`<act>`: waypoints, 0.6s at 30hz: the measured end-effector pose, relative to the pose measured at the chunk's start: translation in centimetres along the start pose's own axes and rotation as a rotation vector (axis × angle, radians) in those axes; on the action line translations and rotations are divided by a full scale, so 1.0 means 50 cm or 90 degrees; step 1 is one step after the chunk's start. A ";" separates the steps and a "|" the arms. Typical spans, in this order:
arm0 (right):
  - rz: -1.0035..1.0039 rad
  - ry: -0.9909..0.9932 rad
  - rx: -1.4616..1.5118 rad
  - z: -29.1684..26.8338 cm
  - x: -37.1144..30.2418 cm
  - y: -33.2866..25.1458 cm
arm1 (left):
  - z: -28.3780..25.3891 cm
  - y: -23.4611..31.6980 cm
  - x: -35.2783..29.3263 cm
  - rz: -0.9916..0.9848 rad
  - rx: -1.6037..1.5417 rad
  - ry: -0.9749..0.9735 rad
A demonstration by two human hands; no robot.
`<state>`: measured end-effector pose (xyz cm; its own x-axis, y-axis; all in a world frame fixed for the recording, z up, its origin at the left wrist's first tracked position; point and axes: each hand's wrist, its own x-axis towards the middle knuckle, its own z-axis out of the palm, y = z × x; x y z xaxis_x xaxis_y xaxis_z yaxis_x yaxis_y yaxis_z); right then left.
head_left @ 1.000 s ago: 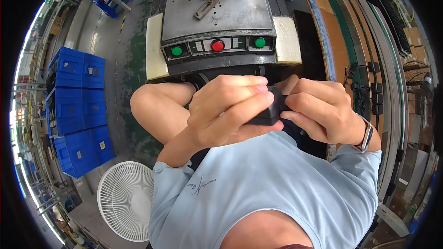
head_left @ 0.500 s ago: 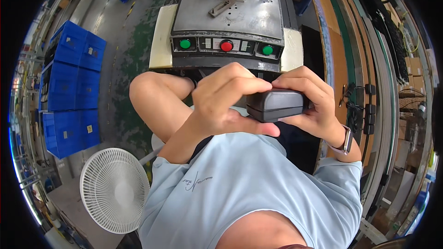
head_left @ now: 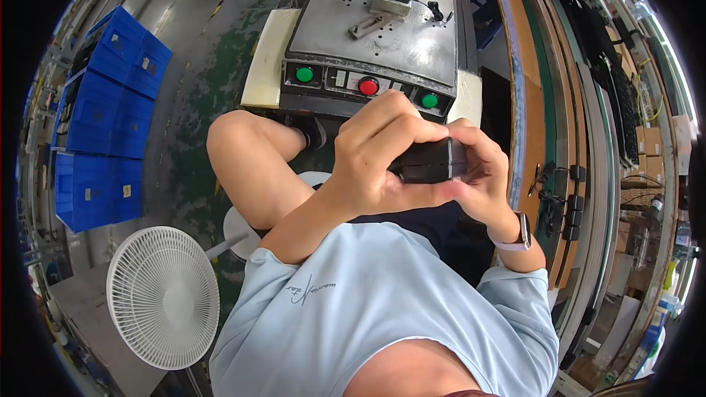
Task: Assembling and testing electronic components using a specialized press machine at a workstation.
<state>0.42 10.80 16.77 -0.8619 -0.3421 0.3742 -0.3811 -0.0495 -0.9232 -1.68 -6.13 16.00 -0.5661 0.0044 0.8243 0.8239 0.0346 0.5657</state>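
Gripping hands [head_left: 423,165] hide most of a black block [head_left: 434,162].

Both hands close together before the chest, left [head_left: 382,151] and right [head_left: 478,180], fingers curled.

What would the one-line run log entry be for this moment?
left hand: grips black block | right hand: cups block from below | ahead: grey machine, green and red buttons | left: white fan, blue crates
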 end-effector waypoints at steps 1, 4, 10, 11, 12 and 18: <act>-0.037 -0.011 -0.027 -0.001 0.003 0.002 | -0.002 -0.002 0.002 0.025 -0.006 -0.005; -0.112 -0.034 -0.079 -0.004 0.010 0.003 | -0.009 -0.001 0.005 0.075 -0.015 -0.014; -0.057 -0.100 -0.041 -0.002 0.023 -0.021 | 0.007 0.011 0.014 -0.055 -0.102 0.024; 0.054 -0.097 0.067 0.005 0.018 -0.028 | 0.032 0.008 0.022 -0.091 -0.194 0.080; 0.166 -0.094 0.175 0.012 0.015 -0.034 | 0.052 0.006 0.028 -0.128 -0.286 0.136; 0.355 -0.234 0.645 0.016 0.003 0.018 | 0.019 0.019 0.054 -0.321 -0.732 0.005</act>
<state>0.21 9.94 15.90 -0.6148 -0.7887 0.0081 0.5887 -0.4657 -0.6607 -2.46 -5.12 18.76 -0.8273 0.2375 0.5090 0.0645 -0.8601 0.5061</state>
